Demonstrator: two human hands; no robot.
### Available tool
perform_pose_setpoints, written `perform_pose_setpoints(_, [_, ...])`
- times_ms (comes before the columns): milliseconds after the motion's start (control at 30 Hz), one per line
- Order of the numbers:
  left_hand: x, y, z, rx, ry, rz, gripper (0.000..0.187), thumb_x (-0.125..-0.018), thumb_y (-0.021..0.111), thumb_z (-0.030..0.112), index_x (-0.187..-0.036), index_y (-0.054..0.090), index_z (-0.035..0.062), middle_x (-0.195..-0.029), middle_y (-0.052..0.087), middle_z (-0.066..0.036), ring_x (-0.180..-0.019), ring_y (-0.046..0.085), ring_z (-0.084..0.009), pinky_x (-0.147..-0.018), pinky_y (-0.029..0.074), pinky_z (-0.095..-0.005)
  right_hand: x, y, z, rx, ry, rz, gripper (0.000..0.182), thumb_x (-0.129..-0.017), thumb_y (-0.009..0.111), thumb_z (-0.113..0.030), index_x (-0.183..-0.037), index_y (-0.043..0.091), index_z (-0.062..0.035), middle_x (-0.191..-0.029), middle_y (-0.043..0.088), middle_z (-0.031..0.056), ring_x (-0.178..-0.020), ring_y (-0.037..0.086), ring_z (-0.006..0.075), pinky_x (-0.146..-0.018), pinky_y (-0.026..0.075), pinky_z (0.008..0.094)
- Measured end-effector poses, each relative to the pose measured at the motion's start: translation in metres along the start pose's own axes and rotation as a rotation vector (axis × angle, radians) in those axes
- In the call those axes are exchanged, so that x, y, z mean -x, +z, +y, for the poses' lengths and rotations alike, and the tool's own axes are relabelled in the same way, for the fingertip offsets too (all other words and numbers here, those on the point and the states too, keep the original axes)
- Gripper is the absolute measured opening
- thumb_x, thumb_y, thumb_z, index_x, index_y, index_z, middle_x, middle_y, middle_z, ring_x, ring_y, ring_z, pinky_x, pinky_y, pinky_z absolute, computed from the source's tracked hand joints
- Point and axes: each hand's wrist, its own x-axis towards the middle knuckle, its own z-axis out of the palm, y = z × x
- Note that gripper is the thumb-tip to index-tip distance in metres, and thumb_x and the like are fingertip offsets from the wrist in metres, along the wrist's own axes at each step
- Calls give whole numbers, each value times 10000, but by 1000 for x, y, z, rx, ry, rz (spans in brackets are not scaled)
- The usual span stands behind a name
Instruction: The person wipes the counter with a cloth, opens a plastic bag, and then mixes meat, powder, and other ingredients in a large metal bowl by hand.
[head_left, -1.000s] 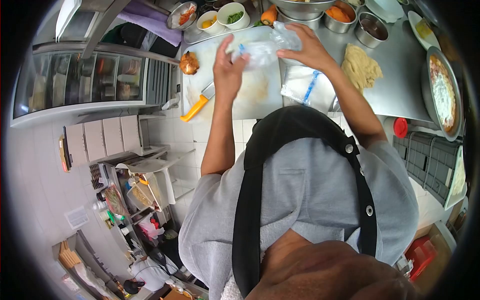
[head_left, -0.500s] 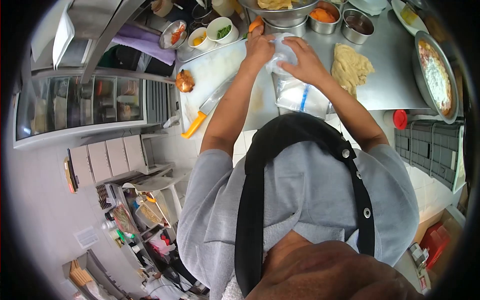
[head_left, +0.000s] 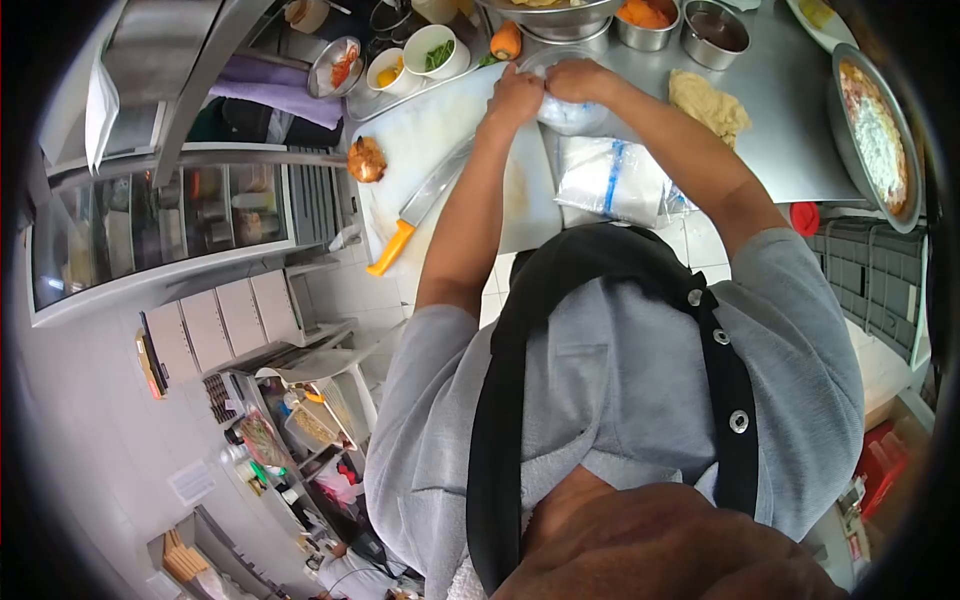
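A clear plastic bag with pale contents lies on the counter under both hands. My left hand is closed at its left side, with the fingers pinched on the plastic. My right hand has its fingers curled together on the bag's upper part, close beside my left hand. Just below the bag is a flat plastic packet with a blue stripe. A knife with a yellow handle lies on the white cutting board, left of my forearm. An onion sits at the board's left edge.
Beige cloth lies right of my right forearm. Farther right stands a metal pan of food. Along the back are a carrot, a bowl of green pieces, a metal tin of orange food and another tin.
My right hand has moved from spread fingers to curled ones, close to my left hand. The carrot now shows clear of my left hand. The whole view has shifted slightly.
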Motion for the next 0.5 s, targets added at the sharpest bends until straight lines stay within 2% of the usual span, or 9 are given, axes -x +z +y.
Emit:
perform_pose_setpoints(33, [-13, -2, -6, -188, 115, -128, 370, -856, 370, 233, -996, 642, 26, -1215, 531, -212, -1160, 450, -362, -1027, 342, -376, 2, -1, 0, -33, 17, 103, 359, -825, 445, -264, -967, 661, -14, -1035, 631, 189, -983, 598, 340, -844, 465, 418])
perform_pose_setpoints(67, [-23, 21, -20, -142, 145, 57, 343, -858, 352, 191, -947, 649, 44, -1090, 602, -197, -1134, 469, -343, -953, 404, -383, 6, -2, 0, -65, 39, 204, 339, -821, 472, -257, -964, 661, -14, -1030, 631, 190, -977, 598, 343, -841, 468, 410])
perform_pose_setpoints(133, [-43, 49, -35, 408, -209, 219, 312, -731, 571, 212, -963, 641, 16, -1044, 618, -220, -974, 586, -347, -883, 449, -415, 22, -7, -5, -169, 39, 536, 309, -812, 529, -255, -958, 659, -16, -1011, 635, 187, -951, 605, 341, -825, 475, 392])
perform_pose_setpoints(167, [-19, 1, -7, 397, -206, 214, 326, -705, 605, 207, -969, 628, 18, -1018, 621, -229, -949, 589, -351, -849, 465, -407, 34, -15, -10, -238, 16, 770, 300, -807, 560, -259, -956, 657, -17, -998, 639, 181, -931, 611, 336, -813, 478, 384])
perform_pose_setpoints(200, [-15, -1, -1, 481, -166, 314, 300, -708, 606, 195, -954, 626, 24, -996, 623, -223, -931, 594, -349, -838, 467, -404, 50, -16, -17, -313, -4, 993, 295, -802, 590, -263, -953, 655, -18, -984, 643, 176, -911, 617, 332, -801, 482, 375])
perform_pose_setpoints(300, [1, -4, 11, 679, -47, 650, 228, -715, 613, 139, -919, 631, 41, -923, 636, -191, -881, 608, -333, -801, 472, -384, 128, -22, -43, -495, -21, 1000, 307, -807, 628, -297, -951, 651, -28, -955, 648, 160, -865, 623, 302, -772, 480, 350])
perform_pose_setpoints(367, [20, -20, 24, 740, 32, 950, 197, -712, 625, 80, -905, 650, 47, -867, 649, -149, -851, 617, -304, -769, 477, -356, 165, 13, -46, -591, -31, 932, 279, -815, 638, -260, -968, 646, -27, -930, 655, 127, -833, 624, 245, -745, 473, 324])
perform_pose_setpoints(467, [76, -29, 18, 905, 31, 647, 152, -743, 610, 62, -884, 666, 70, -887, 653, -114, -878, 608, -275, -789, 469, -356, 219, 69, -50, -748, 216, 850, 235, -834, 628, -199, -984, 642, -19, -892, 658, 87, -836, 611, 174, -745, 467, 295])
perform_pose_setpoints(500, [87, -18, 14, 760, 96, 510, 131, -751, 612, 75, -868, 672, 80, -891, 653, -103, -883, 602, -264, -793, 461, -359, 234, 84, -51, -793, 285, 829, 227, -838, 625, -180, -994, 640, -15, -885, 658, 77, -836, 605, 154, -751, 465, 281])
